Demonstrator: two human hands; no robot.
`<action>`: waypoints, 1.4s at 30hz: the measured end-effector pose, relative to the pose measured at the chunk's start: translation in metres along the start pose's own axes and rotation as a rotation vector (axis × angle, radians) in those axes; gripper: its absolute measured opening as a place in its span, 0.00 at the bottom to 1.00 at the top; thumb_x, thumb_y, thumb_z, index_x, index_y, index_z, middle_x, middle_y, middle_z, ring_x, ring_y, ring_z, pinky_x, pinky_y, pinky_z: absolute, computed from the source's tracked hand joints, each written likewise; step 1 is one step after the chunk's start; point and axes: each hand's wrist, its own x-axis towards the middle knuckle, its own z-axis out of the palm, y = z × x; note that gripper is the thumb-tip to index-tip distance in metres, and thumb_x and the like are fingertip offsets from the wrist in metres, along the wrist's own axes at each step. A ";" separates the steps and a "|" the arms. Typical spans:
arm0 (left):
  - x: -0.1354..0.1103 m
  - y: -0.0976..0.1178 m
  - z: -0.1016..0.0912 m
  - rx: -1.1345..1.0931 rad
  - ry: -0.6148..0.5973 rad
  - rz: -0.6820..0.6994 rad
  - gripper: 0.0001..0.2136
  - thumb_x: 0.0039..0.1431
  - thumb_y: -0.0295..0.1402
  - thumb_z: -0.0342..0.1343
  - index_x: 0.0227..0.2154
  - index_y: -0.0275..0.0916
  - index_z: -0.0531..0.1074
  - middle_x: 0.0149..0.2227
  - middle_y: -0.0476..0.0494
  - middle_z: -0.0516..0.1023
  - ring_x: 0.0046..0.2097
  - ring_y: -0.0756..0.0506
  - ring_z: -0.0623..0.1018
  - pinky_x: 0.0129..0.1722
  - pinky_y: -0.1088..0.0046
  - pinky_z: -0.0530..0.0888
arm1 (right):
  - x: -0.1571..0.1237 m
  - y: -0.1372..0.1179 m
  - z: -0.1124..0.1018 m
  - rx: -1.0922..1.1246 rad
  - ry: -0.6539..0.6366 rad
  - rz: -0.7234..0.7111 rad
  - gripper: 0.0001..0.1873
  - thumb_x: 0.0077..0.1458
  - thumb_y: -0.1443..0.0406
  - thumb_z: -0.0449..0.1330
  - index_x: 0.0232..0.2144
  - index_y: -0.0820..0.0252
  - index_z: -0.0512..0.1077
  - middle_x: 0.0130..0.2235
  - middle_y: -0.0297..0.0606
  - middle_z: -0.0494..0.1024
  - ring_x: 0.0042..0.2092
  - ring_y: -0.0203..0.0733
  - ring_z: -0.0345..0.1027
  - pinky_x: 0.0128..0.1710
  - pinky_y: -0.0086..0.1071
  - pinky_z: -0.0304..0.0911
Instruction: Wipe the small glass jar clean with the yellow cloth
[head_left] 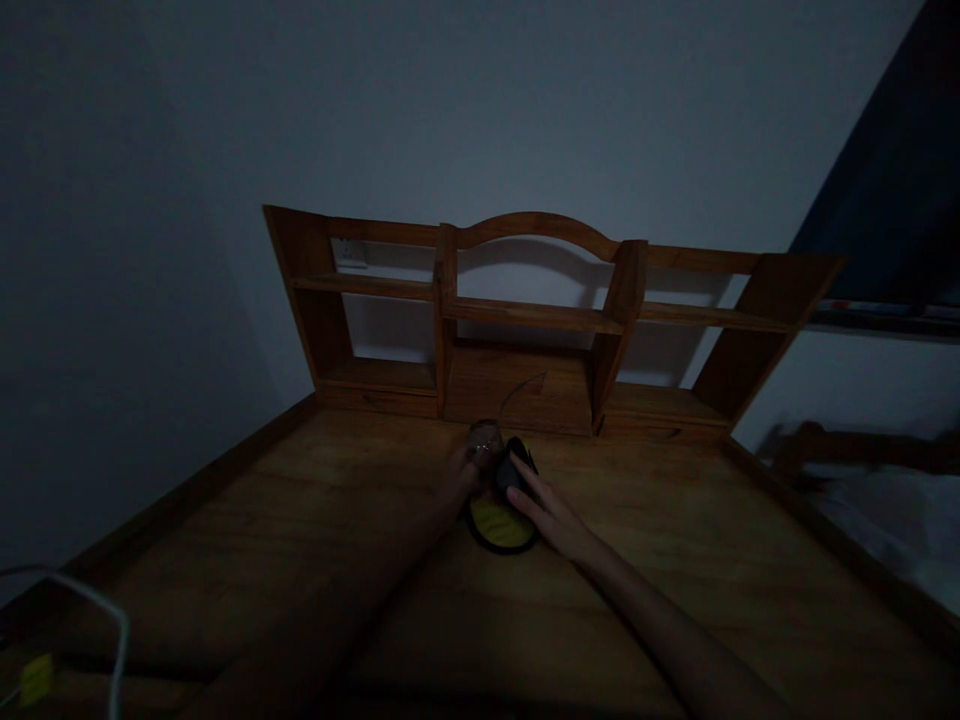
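My left hand is closed round a small, shiny, brownish see-through object; the blur and dim light hide what kind it is. My right hand grips a dark grey piece of what looks like a fabric case, with the thumb and fingers on its side. Below it lies a yellow-green rounded flap with a black rim, flat on the wooden desk. Both hands are close together, and the place where the two things meet is partly hidden. A thin curved strand rises just behind them.
A wooden shelf unit with low drawers stands at the back against the wall. At the front left are a white cable and a yellow tag. Raised side edges border the desk. White fabric lies beyond its right edge.
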 end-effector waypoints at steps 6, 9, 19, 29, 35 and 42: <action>-0.012 -0.001 0.005 0.135 -0.091 0.090 0.15 0.55 0.39 0.54 0.43 0.38 0.69 0.25 0.50 0.74 0.15 0.53 0.67 0.13 0.79 0.60 | 0.002 0.002 -0.004 0.214 0.069 0.023 0.33 0.59 0.50 0.56 0.63 0.49 0.55 0.64 0.34 0.59 0.66 0.45 0.47 0.66 0.45 0.42; -0.013 0.002 0.005 0.311 -0.017 0.144 0.11 0.58 0.38 0.50 0.40 0.39 0.70 0.23 0.51 0.72 0.16 0.53 0.67 0.16 0.80 0.60 | 0.006 0.007 -0.001 0.346 0.090 0.036 0.35 0.56 0.51 0.60 0.62 0.50 0.57 0.64 0.35 0.60 0.65 0.47 0.51 0.63 0.48 0.50; -0.018 0.021 0.007 0.463 0.098 0.174 0.12 0.58 0.38 0.53 0.43 0.41 0.74 0.27 0.47 0.77 0.27 0.47 0.76 0.27 0.75 0.69 | 0.013 0.002 -0.003 0.506 0.114 0.068 0.33 0.47 0.56 0.67 0.56 0.53 0.67 0.56 0.40 0.71 0.57 0.53 0.65 0.58 0.50 0.60; -0.018 0.020 0.004 0.571 0.181 0.200 0.16 0.60 0.43 0.50 0.42 0.40 0.75 0.21 0.49 0.74 0.19 0.50 0.71 0.21 0.76 0.64 | 0.017 0.016 -0.005 0.465 0.179 0.125 0.29 0.44 0.55 0.70 0.49 0.58 0.72 0.47 0.40 0.78 0.49 0.51 0.72 0.54 0.49 0.64; -0.018 0.024 0.000 0.515 0.161 0.220 0.15 0.59 0.43 0.52 0.42 0.41 0.76 0.20 0.49 0.73 0.22 0.49 0.72 0.24 0.76 0.65 | 0.016 0.014 -0.011 0.315 0.183 0.129 0.27 0.43 0.54 0.70 0.44 0.60 0.74 0.43 0.40 0.79 0.45 0.51 0.73 0.48 0.44 0.68; -0.013 0.015 -0.001 0.474 0.151 0.150 0.17 0.59 0.45 0.50 0.39 0.39 0.76 0.15 0.53 0.68 0.16 0.51 0.67 0.18 0.78 0.59 | 0.021 0.028 -0.007 0.315 0.488 0.150 0.35 0.37 0.50 0.71 0.45 0.56 0.65 0.35 0.35 0.79 0.34 0.46 0.75 0.33 0.38 0.72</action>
